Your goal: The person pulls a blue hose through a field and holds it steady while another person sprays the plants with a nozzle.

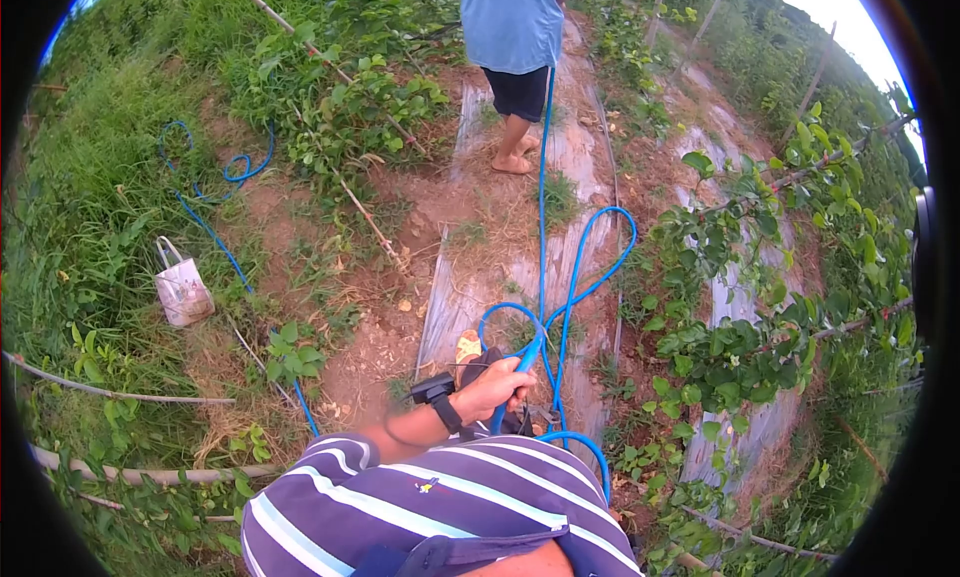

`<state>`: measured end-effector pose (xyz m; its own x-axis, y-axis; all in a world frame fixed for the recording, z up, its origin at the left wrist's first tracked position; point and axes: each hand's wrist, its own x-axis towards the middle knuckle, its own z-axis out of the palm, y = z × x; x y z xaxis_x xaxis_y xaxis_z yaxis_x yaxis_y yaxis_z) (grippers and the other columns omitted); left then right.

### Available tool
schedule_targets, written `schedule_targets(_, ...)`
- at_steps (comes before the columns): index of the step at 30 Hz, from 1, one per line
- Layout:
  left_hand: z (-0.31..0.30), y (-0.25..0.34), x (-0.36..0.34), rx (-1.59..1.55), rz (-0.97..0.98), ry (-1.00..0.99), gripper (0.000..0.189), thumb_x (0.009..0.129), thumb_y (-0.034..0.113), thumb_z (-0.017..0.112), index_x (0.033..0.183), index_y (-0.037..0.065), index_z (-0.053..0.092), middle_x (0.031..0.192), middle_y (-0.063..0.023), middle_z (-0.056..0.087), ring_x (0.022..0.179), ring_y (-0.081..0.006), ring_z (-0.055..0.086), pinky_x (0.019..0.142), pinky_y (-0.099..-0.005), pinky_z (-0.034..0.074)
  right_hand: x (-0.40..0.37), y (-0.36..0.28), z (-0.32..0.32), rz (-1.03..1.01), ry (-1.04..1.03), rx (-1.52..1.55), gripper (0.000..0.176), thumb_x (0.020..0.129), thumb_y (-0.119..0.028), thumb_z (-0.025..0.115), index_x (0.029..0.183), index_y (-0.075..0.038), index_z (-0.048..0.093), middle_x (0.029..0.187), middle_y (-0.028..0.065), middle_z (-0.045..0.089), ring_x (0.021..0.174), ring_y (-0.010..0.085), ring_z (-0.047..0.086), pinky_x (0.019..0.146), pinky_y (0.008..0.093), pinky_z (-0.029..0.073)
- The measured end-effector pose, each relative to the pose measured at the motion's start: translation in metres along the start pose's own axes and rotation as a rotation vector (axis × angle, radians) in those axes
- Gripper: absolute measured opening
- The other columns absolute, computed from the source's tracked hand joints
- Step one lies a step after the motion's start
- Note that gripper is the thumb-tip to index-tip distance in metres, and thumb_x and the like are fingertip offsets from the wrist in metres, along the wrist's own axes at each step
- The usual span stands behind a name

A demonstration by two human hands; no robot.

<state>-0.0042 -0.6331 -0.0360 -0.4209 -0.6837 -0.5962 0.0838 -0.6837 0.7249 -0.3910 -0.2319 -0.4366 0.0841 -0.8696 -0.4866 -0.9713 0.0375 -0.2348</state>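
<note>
My left hand (pixel 492 391) is closed around a blue hose (pixel 541 247) in front of my striped shirt (pixel 430 502). A dark band with a small black box (pixel 433 388) is strapped on that wrist. From my grip the hose makes loops over the ground cover, and one length runs forward to a person (pixel 512 37) in a blue shirt and dark shorts. Another bend of the hose curves round beside my right side. My right hand does not show. Part of my yellowish footwear (pixel 467 346) is visible below the hand.
A strip of greyish plastic sheeting (pixel 470 192) covers the bed, with dry straw on it. Leafy plants (pixel 740 362) crowd the right side. At left, a white bag (pixel 183 290) stands in grass near more blue hose (pixel 215 239). Poles (pixel 370 217) slant among the plants.
</note>
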Motion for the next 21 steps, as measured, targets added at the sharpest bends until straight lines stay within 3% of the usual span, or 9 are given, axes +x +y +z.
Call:
schedule_targets(11,-0.004,0.005,0.002,-0.084,0.017,0.023,0.009,0.09,0.011,0.056,0.097,0.007,0.051,0.068,-0.0006,0.051,0.05,-0.0093,0.046,0.044,-0.0232,0.039,0.019,0.007,0.029,0.038,-0.003,-0.086,0.017,0.076,-0.013,0.053,0.071,-0.006,0.068,0.077,0.0178,0.066,0.072,0.0342,0.064,0.063,0.0467,0.05)
schedule_targets(21,-0.014,-0.002,0.008,-0.169,0.04,0.018,0.009,0.09,0.011,0.057,0.097,0.008,0.051,0.069,-0.0013,0.052,0.052,-0.0098,0.049,0.045,-0.0237,0.041,0.009,0.006,-0.001,0.305,0.039,0.487,0.017,0.076,-0.012,0.052,0.07,-0.006,0.067,0.077,0.0178,0.066,0.071,0.0347,0.064,0.062,0.0473,0.05)
